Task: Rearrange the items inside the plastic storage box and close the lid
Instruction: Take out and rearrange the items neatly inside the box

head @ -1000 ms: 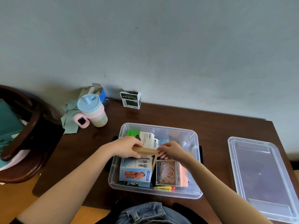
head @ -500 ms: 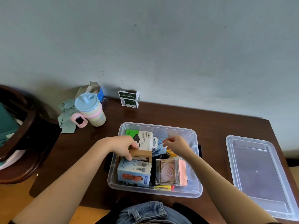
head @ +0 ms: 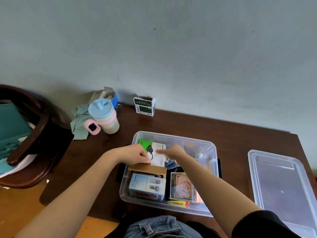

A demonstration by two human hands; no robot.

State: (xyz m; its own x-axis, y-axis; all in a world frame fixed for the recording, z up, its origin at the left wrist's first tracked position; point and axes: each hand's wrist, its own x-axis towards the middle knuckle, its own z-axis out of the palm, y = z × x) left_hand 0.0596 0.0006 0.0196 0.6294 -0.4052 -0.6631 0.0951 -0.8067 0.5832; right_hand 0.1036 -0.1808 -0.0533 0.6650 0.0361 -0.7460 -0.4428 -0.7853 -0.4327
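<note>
Clear plastic storage box (head: 210, 169) sits open on dark wooden table (head: 240, 134), near its front edge. Its clear plastic lid (head: 281, 186) lies flat on the table to the right, well apart.

Both hands inside the box at the white-and-green flat retail card pack (head: 155, 152), which stands tilted in the far-left part. Left hand (head: 135, 154) pinches the pack's near left edge, fingers curled. Right hand (head: 173, 151) touches its right side; whether those fingers pinch or only press, cannot tell.

In front: brown cardboard box (head: 148, 170), pale blue product box (head: 147, 186), square frame with a rose picture (head: 183, 186), yellow tube (head: 178, 203) along the near wall.

Judgement: step in hand is seating the pack. Best laid flat or slid upright against the far wall, nothing above the rim, or the lid may not seat
</note>
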